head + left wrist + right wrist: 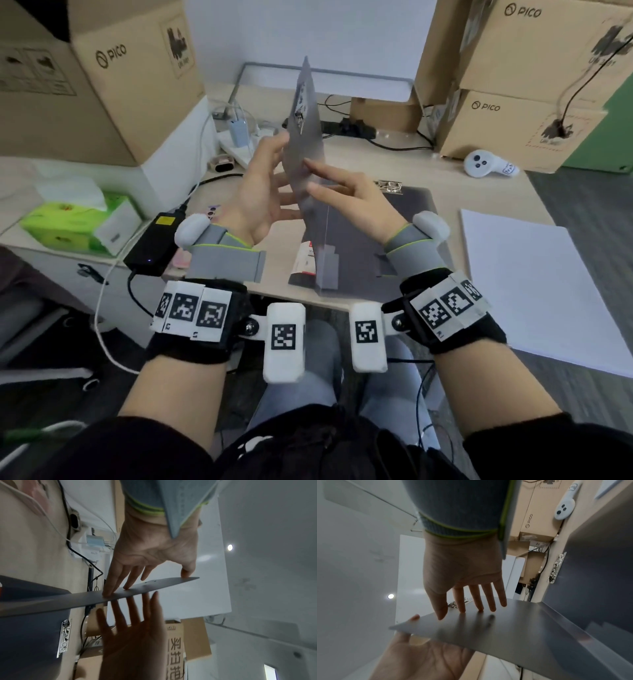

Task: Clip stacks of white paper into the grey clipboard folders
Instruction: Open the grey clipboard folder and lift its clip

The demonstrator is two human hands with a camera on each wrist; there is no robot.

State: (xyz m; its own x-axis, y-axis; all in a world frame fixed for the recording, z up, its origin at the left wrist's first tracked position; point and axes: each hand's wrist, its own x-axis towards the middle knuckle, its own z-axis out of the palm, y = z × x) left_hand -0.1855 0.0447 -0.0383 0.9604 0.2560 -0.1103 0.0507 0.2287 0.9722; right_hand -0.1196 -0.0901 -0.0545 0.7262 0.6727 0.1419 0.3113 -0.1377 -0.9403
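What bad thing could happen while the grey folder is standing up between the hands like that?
1. The folder is only pressed between the flat fingers of the left hand and right hand, not gripped, so it might slip and fall.
2. If it tips away, it could hit the charger and cables behind it.
3. The paper lies off to the right, so fetching it may leave one hand steadying the folder.

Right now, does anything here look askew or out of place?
Yes: one grey folder panel stands upright on edge between the left hand and right hand, fingers straight against it. No paper is clipped; the white paper stack lies apart.
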